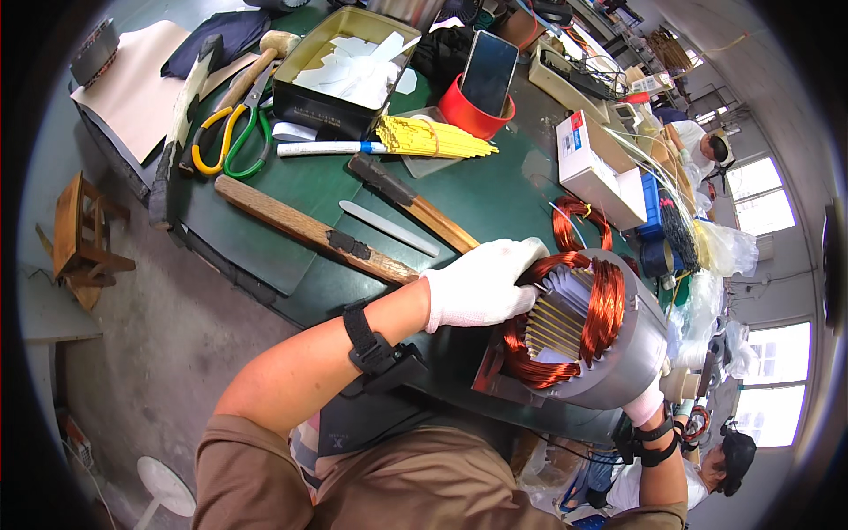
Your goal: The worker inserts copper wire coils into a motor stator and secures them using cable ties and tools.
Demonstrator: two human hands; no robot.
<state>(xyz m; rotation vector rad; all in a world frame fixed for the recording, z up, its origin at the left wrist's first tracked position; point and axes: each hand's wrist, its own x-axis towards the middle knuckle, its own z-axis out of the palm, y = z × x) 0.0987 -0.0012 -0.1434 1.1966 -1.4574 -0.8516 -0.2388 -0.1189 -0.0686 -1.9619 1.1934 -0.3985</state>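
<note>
A grey cylindrical motor stator (638, 340) with copper windings (603, 309) lies tilted at the table's near edge, its bore facing me. Pale slot strips (549, 331) line the inside. My left hand (486, 284), in a white glove, is at the upper left of the windings. Its fingers are bent and drawn together at the bore's rim; what they pinch there is too small to make out. At the housing's lower right, my right hand (646, 405), also gloved, grips the outside of the stator, its fingers mostly hidden behind it.
On the green table (291, 256) lie a wooden handle (300, 225), a hammer (411, 201), a flat pale strip (389, 228), scissors (243, 132) and yellow sticks (433, 139). A tin (331, 110), phone (490, 66), white box (601, 168) and copper coil (583, 225) stand beyond. Two people are at the right.
</note>
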